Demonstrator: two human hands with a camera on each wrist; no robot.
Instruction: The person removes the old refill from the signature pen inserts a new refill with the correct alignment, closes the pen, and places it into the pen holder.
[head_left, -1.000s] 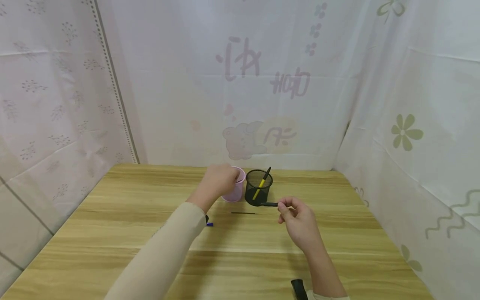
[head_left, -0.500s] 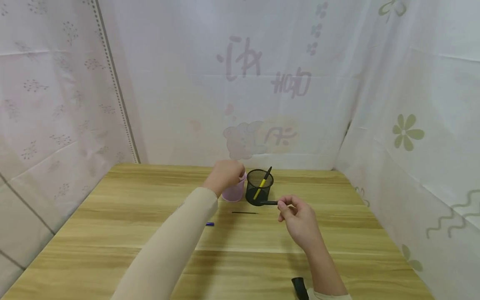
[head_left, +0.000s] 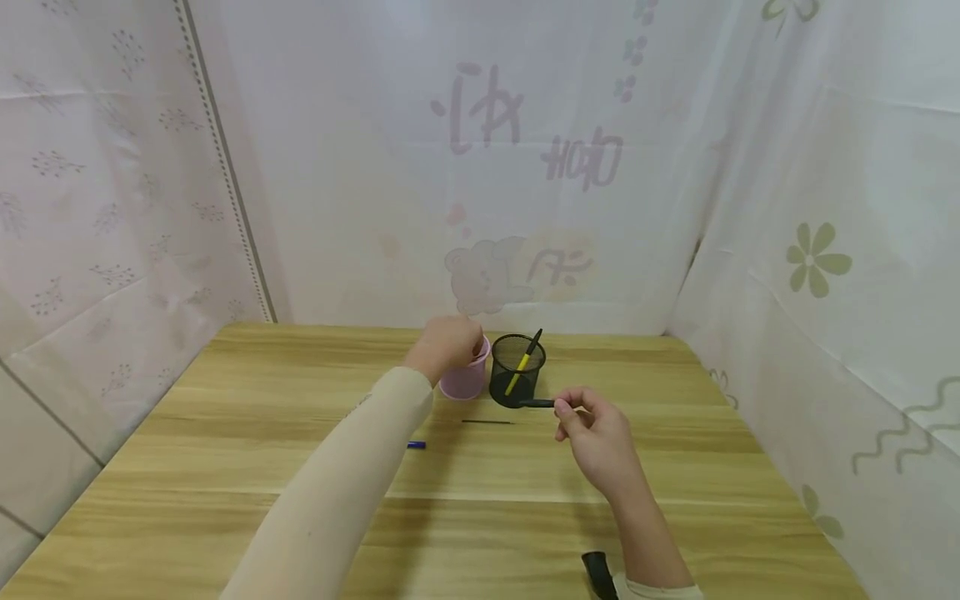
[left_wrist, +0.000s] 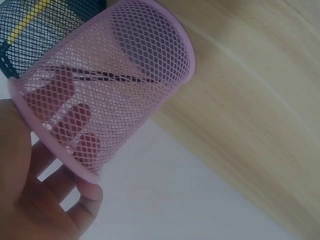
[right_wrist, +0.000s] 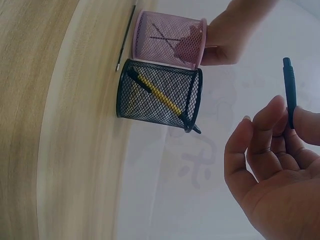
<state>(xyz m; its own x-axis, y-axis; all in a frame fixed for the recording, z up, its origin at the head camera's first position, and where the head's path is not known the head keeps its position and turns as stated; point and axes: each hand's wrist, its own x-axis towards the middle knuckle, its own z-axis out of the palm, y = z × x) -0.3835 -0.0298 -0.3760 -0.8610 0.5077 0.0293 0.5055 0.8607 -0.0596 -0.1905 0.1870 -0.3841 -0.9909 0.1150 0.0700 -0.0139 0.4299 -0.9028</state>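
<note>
My left hand [head_left: 452, 342] reaches over the rim of the pink mesh pen cup [head_left: 461, 385]. Through the mesh in the left wrist view, its fingers [left_wrist: 82, 122] show inside the cup beside a thin dark pen refill [left_wrist: 117, 77]. In the right wrist view, two thin dark lines cross at these fingertips; their grip is partly hidden. My right hand [head_left: 600, 442] pinches a short black pen barrel [right_wrist: 289, 85] between thumb and fingers, in front of the black mesh pen cup [right_wrist: 160, 95]. A yellow-and-black pen [head_left: 522, 367] leans in that black cup.
Another thin dark refill [head_left: 487, 422] lies on the wooden table [head_left: 525, 533] in front of the cups. A small blue piece [head_left: 416, 445] shows beside the left sleeve, which hides part of it. A printed curtain [head_left: 360, 208] encloses the table's back and sides.
My left hand has moved slightly right and farther over the pink cup, with its fingers going in. The right hand stays almost still with the pen barrel.
</note>
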